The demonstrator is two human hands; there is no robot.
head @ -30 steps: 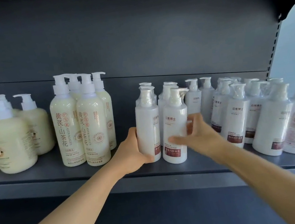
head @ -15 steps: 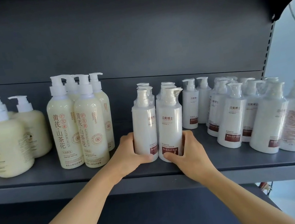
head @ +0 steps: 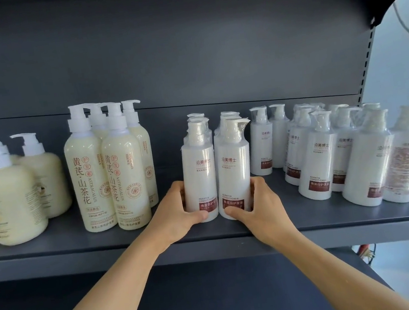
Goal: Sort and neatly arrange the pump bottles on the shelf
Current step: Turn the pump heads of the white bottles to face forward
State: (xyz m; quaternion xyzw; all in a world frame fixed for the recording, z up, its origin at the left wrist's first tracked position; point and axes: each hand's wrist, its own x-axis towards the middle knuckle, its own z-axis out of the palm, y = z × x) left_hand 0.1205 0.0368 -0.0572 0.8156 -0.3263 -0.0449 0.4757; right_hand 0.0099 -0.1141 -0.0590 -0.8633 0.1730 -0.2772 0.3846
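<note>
Spanning the whole view, a dark grey shelf (head: 54,251) holds three kinds of pump bottles against a grey back panel (head: 183,52). At far left stand squat cream bottles (head: 8,206), slightly blurred. Beside them are four tall cream bottles (head: 106,168) with red lettering, packed close together. At right, a loose cluster of white bottles (head: 329,153) in clear wrap stands unevenly, some turned so their back labels face out. Between these groups, two short rows of white bottles run front to back, touching side by side near the shelf's front edge. The left hand (head: 178,216) curls around the base of the left front bottle (head: 197,179), thumb across its label. The right hand (head: 260,207) wraps the base of the right front bottle (head: 234,177) the same way. How many bottles stand behind each is hard to tell.
</note>
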